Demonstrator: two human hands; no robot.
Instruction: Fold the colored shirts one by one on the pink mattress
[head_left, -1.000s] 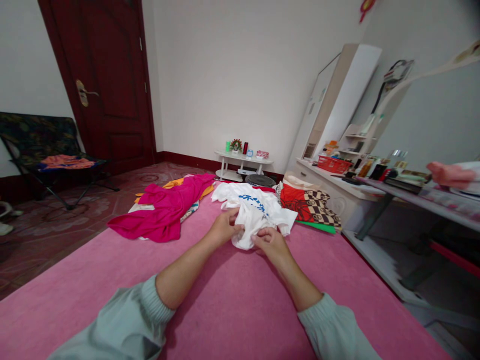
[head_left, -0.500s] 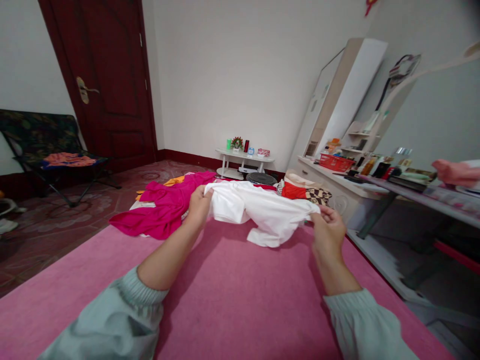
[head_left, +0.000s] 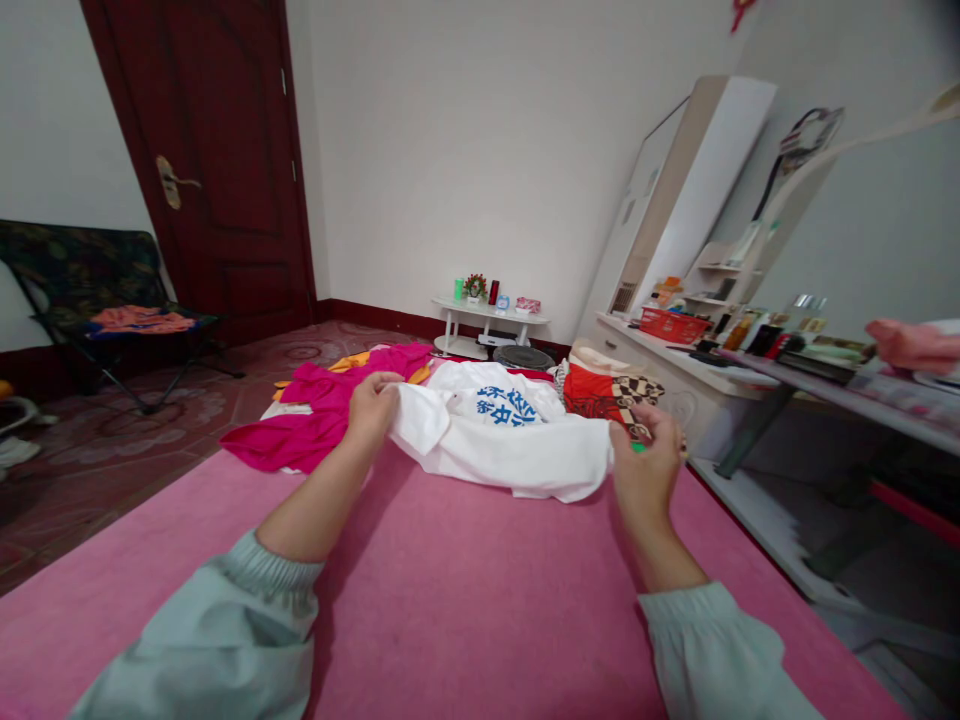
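A white T-shirt (head_left: 510,440) with blue print lies spread across the pink bed cover (head_left: 465,600) in front of me. My left hand (head_left: 371,405) is closed on its left edge, next to a magenta garment (head_left: 322,420). My right hand (head_left: 649,465) is closed on the shirt's right edge, near a red and checked folded garment (head_left: 611,390). Both arms wear pale green sleeves. An orange piece of cloth (head_left: 352,362) shows from under the magenta garment.
A dark red door (head_left: 217,160) and a folding chair (head_left: 90,290) with an orange cloth stand at the left. A small white table (head_left: 487,320) sits by the far wall. At right are a white cabinet (head_left: 675,210), a cluttered desk (head_left: 750,370) and another person's hand (head_left: 907,345).
My hands moved apart from the bunched white shirt, lifted it stretched between them, then lowered it flat onto the bed with the blue print facing up.
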